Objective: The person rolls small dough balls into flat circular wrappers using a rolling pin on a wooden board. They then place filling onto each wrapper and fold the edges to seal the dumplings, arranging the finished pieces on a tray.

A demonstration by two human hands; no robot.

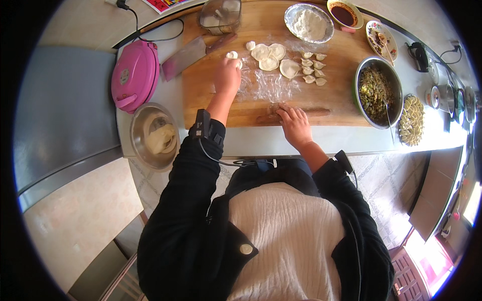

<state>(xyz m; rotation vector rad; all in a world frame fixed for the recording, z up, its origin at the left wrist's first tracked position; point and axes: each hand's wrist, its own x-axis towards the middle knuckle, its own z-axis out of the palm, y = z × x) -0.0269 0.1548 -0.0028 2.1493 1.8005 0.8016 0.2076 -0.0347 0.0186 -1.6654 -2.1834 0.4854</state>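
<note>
My left hand point(228, 75) reaches onto the floured wooden board point(211, 101), its fingers over small dough pieces point(232, 55); whether it grips one is hidden. My right hand point(295, 122) rests with its fingers on a wooden rolling pin point(318, 112) lying along the board's near edge. Beyond the pin are several round dough wrappers point(289, 69), some overlapping, with a single dough piece point(250, 46) beside them. Folded dumplings point(319, 64) stand in two columns to their right. A steel bowl of chopped filling point(376, 90) with a spoon in it sits at the board's right end.
A cleaver point(185, 56) lies across the board's left edge, near a pink electric pan point(135, 77) and a steel bowl of dough point(162, 138). Behind are a plastic container point(220, 17), a flour bowl point(309, 24) and a sauce bowl point(343, 14). A plate of dumplings point(412, 120) sits far right.
</note>
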